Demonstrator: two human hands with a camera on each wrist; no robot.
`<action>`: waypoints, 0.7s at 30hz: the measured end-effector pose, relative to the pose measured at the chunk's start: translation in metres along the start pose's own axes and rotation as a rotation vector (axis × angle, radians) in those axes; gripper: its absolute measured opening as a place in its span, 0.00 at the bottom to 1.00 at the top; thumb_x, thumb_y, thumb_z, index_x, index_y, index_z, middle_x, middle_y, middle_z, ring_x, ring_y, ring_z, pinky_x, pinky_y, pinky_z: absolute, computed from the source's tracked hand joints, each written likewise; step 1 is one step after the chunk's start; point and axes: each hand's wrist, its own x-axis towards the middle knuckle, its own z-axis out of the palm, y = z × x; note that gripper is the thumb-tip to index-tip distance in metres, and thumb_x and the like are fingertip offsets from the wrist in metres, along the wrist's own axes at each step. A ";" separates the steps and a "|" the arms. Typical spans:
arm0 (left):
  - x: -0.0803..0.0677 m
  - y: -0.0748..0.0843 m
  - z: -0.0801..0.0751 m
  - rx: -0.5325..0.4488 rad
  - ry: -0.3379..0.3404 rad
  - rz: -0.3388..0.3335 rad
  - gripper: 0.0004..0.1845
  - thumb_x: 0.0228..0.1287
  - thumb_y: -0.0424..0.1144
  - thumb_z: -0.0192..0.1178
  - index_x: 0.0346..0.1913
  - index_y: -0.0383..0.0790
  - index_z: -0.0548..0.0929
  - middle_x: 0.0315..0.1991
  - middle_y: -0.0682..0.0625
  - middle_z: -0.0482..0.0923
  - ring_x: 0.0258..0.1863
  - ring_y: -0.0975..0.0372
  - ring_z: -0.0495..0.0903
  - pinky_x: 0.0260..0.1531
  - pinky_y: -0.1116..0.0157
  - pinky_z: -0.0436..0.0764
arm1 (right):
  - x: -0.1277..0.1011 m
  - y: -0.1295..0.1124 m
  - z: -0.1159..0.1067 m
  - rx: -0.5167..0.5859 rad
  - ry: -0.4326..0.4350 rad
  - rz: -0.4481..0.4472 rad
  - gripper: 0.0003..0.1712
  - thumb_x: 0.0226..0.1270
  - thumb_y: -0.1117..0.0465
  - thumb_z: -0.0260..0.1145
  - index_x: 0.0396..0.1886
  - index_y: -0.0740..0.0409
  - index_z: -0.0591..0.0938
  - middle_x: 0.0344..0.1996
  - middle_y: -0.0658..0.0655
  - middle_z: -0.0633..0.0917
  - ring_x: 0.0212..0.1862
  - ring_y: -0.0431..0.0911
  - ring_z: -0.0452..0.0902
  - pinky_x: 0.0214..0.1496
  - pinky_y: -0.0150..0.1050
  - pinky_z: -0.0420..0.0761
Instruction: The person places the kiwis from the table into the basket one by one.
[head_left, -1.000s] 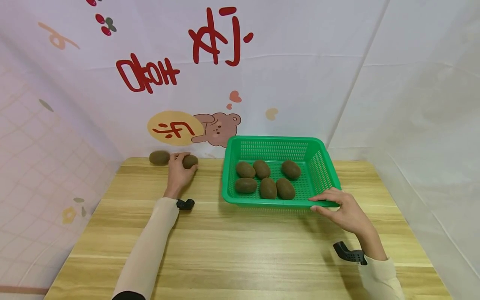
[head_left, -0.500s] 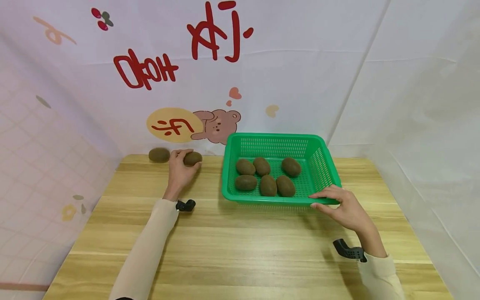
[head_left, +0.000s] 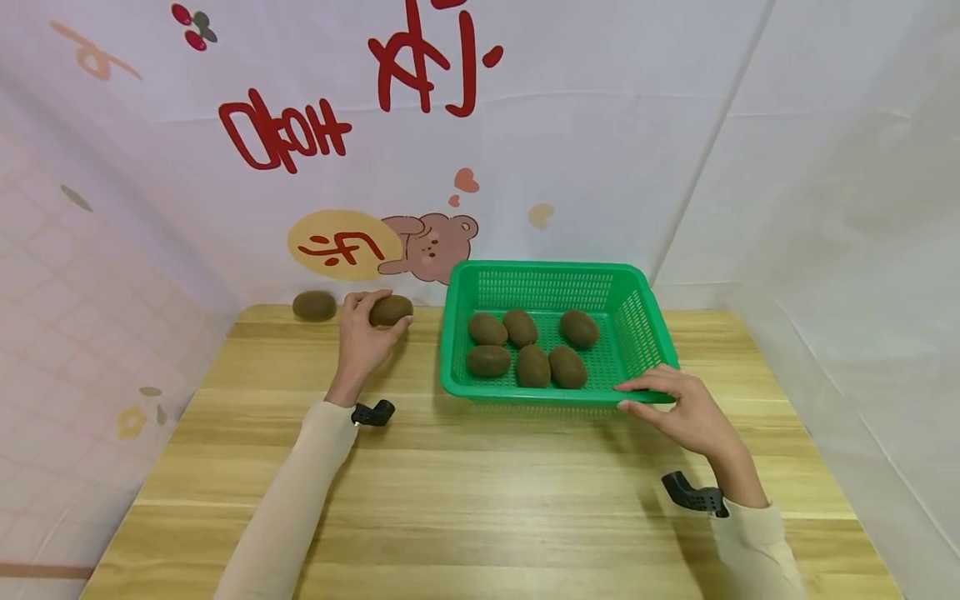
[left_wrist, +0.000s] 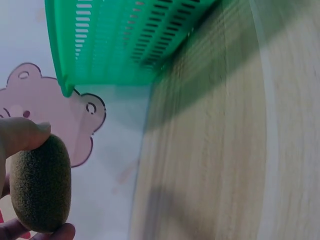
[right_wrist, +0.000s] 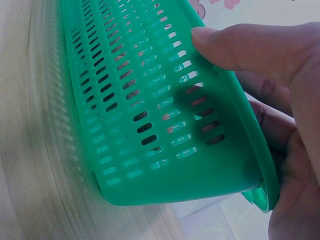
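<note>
My left hand (head_left: 365, 337) grips a brown fuzzy kiwi (head_left: 392, 311) near the table's back edge. In the left wrist view the thumb lies on one end of that kiwi (left_wrist: 42, 185) and fingertips hold its other end. My right hand (head_left: 686, 410) holds the near right corner of a green plastic basket (head_left: 540, 397). The right wrist view shows the thumb outside the basket's rim (right_wrist: 240, 100), with the fingers curled over to the inner side. Several kiwis (head_left: 533, 367) lie inside the basket, grouped toward its left and middle.
Another kiwi (head_left: 314, 306) sits at the back left of the wooden table (head_left: 480, 492), left of my left hand. A white printed cloth (head_left: 600, 142) hangs right behind the table. Black wrist mounts (head_left: 373, 413) are strapped to both wrists.
My left hand has moved a little to the right with its kiwi, away from the kiwi at the back left. The right hand stays on the basket's corner. The head view has shifted slightly.
</note>
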 end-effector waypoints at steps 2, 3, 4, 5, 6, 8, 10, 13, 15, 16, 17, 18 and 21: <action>-0.002 0.004 -0.001 -0.012 0.001 0.002 0.28 0.57 0.46 0.77 0.60 0.43 0.84 0.58 0.37 0.71 0.56 0.45 0.72 0.55 0.46 0.76 | 0.001 -0.001 0.000 -0.002 0.000 -0.001 0.22 0.53 0.67 0.81 0.45 0.39 0.91 0.34 0.37 0.84 0.38 0.38 0.75 0.37 0.31 0.75; -0.002 0.006 -0.002 -0.016 0.001 0.004 0.28 0.57 0.46 0.77 0.60 0.43 0.84 0.58 0.37 0.71 0.56 0.45 0.72 0.55 0.46 0.76 | 0.001 -0.001 0.000 -0.002 0.000 -0.001 0.22 0.53 0.67 0.81 0.44 0.39 0.91 0.34 0.37 0.84 0.38 0.38 0.75 0.37 0.32 0.75; -0.003 0.008 -0.002 -0.022 0.003 0.006 0.28 0.57 0.46 0.77 0.60 0.44 0.84 0.58 0.38 0.71 0.56 0.45 0.73 0.54 0.46 0.76 | 0.001 -0.002 0.000 -0.002 0.001 -0.001 0.22 0.53 0.67 0.81 0.44 0.39 0.91 0.34 0.37 0.84 0.38 0.38 0.75 0.37 0.32 0.75; -0.003 0.010 -0.003 -0.028 0.004 0.010 0.28 0.57 0.46 0.77 0.60 0.44 0.84 0.58 0.37 0.71 0.56 0.45 0.73 0.54 0.46 0.76 | 0.001 -0.002 0.000 -0.002 0.001 -0.001 0.22 0.53 0.67 0.81 0.44 0.39 0.91 0.34 0.37 0.85 0.38 0.39 0.75 0.38 0.31 0.75; -0.004 0.012 -0.003 -0.033 0.007 0.012 0.28 0.56 0.46 0.78 0.60 0.44 0.84 0.57 0.37 0.71 0.55 0.46 0.73 0.54 0.46 0.76 | 0.001 -0.003 0.000 -0.003 0.002 0.000 0.22 0.53 0.67 0.81 0.44 0.39 0.91 0.35 0.37 0.85 0.38 0.40 0.76 0.38 0.32 0.75; -0.003 0.015 -0.003 -0.041 0.013 0.016 0.28 0.56 0.46 0.78 0.60 0.44 0.84 0.57 0.38 0.71 0.55 0.46 0.73 0.54 0.47 0.76 | 0.001 -0.003 -0.001 -0.007 0.004 0.002 0.22 0.52 0.67 0.82 0.44 0.38 0.91 0.35 0.37 0.85 0.39 0.42 0.77 0.39 0.31 0.75; -0.004 0.018 -0.003 -0.046 0.018 0.022 0.28 0.55 0.45 0.78 0.59 0.44 0.85 0.56 0.38 0.72 0.55 0.47 0.73 0.53 0.48 0.77 | 0.002 -0.004 -0.001 -0.012 0.005 0.006 0.22 0.52 0.67 0.82 0.44 0.39 0.91 0.35 0.37 0.85 0.39 0.44 0.77 0.39 0.31 0.75; -0.005 0.023 -0.003 -0.052 0.018 0.032 0.27 0.55 0.45 0.79 0.58 0.44 0.85 0.56 0.38 0.72 0.54 0.48 0.74 0.52 0.49 0.78 | 0.001 -0.004 -0.002 -0.012 0.004 0.013 0.19 0.52 0.67 0.82 0.43 0.44 0.92 0.35 0.37 0.85 0.39 0.44 0.77 0.39 0.32 0.76; -0.005 0.026 -0.004 -0.060 0.017 0.043 0.27 0.54 0.44 0.79 0.58 0.44 0.85 0.55 0.38 0.72 0.54 0.48 0.74 0.51 0.49 0.78 | 0.001 -0.004 -0.002 -0.010 0.003 0.017 0.18 0.52 0.67 0.82 0.43 0.48 0.92 0.35 0.37 0.85 0.39 0.44 0.76 0.39 0.33 0.76; -0.006 0.028 -0.004 -0.062 0.015 0.048 0.27 0.54 0.44 0.79 0.58 0.44 0.85 0.55 0.38 0.72 0.54 0.48 0.74 0.51 0.50 0.78 | 0.002 -0.004 -0.002 -0.006 0.002 0.019 0.17 0.53 0.67 0.81 0.43 0.50 0.92 0.35 0.37 0.85 0.39 0.43 0.76 0.39 0.34 0.76; -0.006 0.031 -0.005 -0.066 0.014 0.054 0.27 0.54 0.44 0.79 0.58 0.44 0.85 0.55 0.38 0.73 0.54 0.48 0.74 0.50 0.50 0.77 | 0.001 -0.004 -0.002 -0.006 0.001 0.019 0.17 0.53 0.67 0.81 0.43 0.50 0.92 0.35 0.37 0.85 0.39 0.43 0.76 0.39 0.34 0.76; -0.007 0.033 -0.005 -0.069 0.014 0.061 0.27 0.54 0.44 0.79 0.58 0.44 0.85 0.55 0.38 0.73 0.54 0.48 0.74 0.50 0.51 0.77 | 0.002 -0.004 -0.002 -0.005 0.001 0.018 0.17 0.53 0.67 0.81 0.43 0.49 0.92 0.35 0.37 0.85 0.39 0.42 0.76 0.39 0.34 0.76; -0.008 0.039 -0.006 -0.074 0.010 0.075 0.27 0.54 0.44 0.79 0.58 0.45 0.86 0.55 0.39 0.73 0.53 0.49 0.74 0.49 0.53 0.76 | 0.001 -0.004 -0.001 -0.005 0.002 0.018 0.20 0.52 0.67 0.82 0.44 0.43 0.92 0.35 0.37 0.85 0.40 0.37 0.76 0.39 0.32 0.76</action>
